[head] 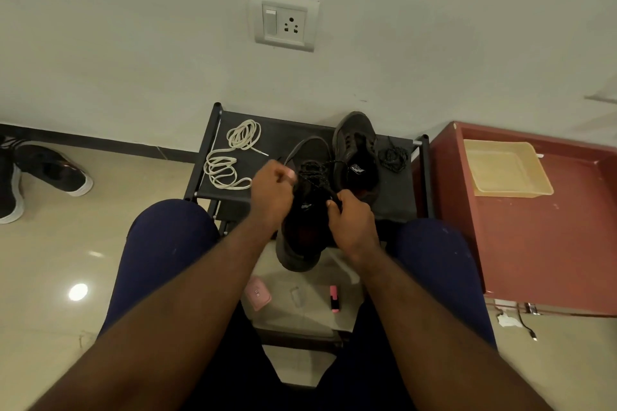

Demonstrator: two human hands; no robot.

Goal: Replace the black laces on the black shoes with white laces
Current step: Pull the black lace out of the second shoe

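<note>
A black shoe (302, 233) lies on the front edge of a small black rack (397, 197), its heel toward me, with a black speckled lace (317, 170) still threaded in it. My left hand (270, 193) pinches the lace at the shoe's left side. My right hand (350, 220) grips a lace end at the right side. A second black shoe (355, 147) stands behind, without a lace. Its removed black lace (395, 155) lies bundled to the right. Two white laces (230, 157) lie coiled on the rack's left part.
A red cabinet (534, 237) with a beige tray (504, 168) stands at the right. Another pair of dark shoes (40, 177) sits on the floor at the left. A pink marker (334, 299) and a pink case (257, 294) lie on the floor between my knees.
</note>
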